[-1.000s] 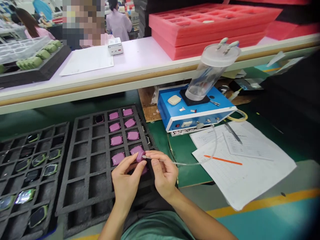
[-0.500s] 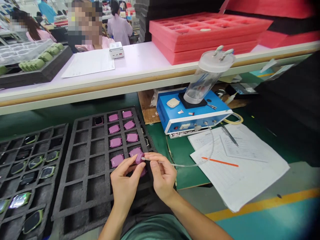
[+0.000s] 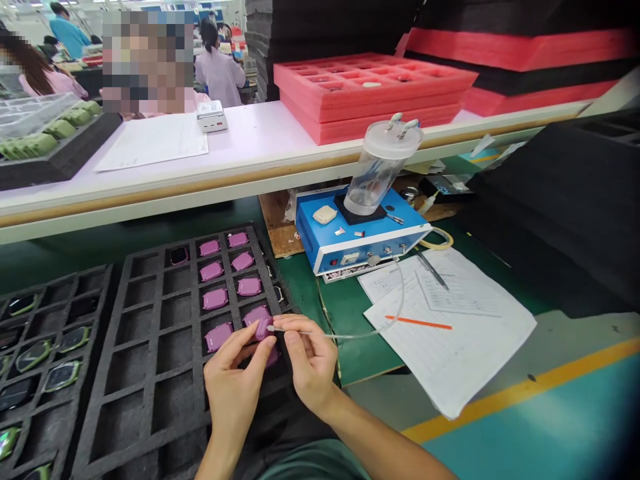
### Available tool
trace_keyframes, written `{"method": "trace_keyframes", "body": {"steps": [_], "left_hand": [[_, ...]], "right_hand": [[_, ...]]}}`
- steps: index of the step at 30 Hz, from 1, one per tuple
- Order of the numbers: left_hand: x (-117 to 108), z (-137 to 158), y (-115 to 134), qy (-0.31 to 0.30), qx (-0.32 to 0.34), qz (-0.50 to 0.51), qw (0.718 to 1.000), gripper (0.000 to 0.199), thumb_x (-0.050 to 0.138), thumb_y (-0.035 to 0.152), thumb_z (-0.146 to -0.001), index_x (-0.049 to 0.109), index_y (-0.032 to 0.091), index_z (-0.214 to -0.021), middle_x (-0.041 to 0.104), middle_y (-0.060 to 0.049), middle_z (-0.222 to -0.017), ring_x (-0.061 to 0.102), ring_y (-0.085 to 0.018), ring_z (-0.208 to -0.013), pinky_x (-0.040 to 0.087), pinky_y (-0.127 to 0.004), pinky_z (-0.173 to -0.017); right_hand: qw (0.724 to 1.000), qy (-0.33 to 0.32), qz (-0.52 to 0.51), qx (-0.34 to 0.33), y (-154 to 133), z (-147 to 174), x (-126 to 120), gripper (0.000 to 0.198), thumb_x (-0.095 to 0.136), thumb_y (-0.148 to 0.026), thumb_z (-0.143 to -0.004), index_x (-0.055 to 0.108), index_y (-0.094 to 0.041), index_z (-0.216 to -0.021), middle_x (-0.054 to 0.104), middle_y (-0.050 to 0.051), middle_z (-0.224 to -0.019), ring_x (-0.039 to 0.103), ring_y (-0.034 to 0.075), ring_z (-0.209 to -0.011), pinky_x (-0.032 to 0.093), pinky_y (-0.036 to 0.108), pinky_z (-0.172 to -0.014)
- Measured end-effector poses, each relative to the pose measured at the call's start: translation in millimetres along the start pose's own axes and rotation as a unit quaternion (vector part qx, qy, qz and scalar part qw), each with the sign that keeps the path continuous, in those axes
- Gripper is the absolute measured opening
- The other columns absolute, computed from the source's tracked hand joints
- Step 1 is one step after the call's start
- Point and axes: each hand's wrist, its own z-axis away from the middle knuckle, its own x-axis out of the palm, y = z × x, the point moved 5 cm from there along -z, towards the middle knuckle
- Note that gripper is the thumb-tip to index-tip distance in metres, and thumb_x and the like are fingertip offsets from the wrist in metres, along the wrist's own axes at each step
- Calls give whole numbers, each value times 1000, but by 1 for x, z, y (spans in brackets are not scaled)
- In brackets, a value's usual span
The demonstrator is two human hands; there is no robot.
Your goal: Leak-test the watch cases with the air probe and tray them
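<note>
Between the thumb and fingers of my left hand (image 3: 235,370) is a small purple watch case (image 3: 263,328), held tilted above the foam tray. My right hand (image 3: 311,357) pinches a thin nozzle (image 3: 276,329) on the end of a clear tube (image 3: 367,335). The nozzle's tip points left and meets the edge of the case, or sits very close to it. From my right hand the tube curves up to the front of a blue machine (image 3: 360,233). Below the hands, the black foam tray (image 3: 149,347) holds several purple watch cases (image 3: 215,299) in its right-hand columns.
At left, another foam tray (image 3: 53,343) holds watches with green frames. Papers (image 3: 450,347) with an orange stick (image 3: 419,323) and a pen (image 3: 433,270) lie at right. A clear cylinder (image 3: 373,173) stands on the machine. Red foam trays (image 3: 350,103) sit on the shelf, with people beyond.
The view has shifted, so the scene sits further left and slightly lower in the picture. Both hands keep the same hold on the watch case and the nozzle.
</note>
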Motion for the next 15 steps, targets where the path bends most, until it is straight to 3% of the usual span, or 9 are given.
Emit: {"method": "trace_keyframes", "body": {"steps": [15], "left_hand": [[0,0,-2,-1,-2,9,1000,31,91,30,-66,86,23,-96,83,-6,-96,80,-21,-79,67,-26,-74]], "right_hand": [[1000,-5,2,0,3,0,0,18,57,-18,-103,73,-24,-106,77,6,-102,75,20,-102,62,36,-92]]}}
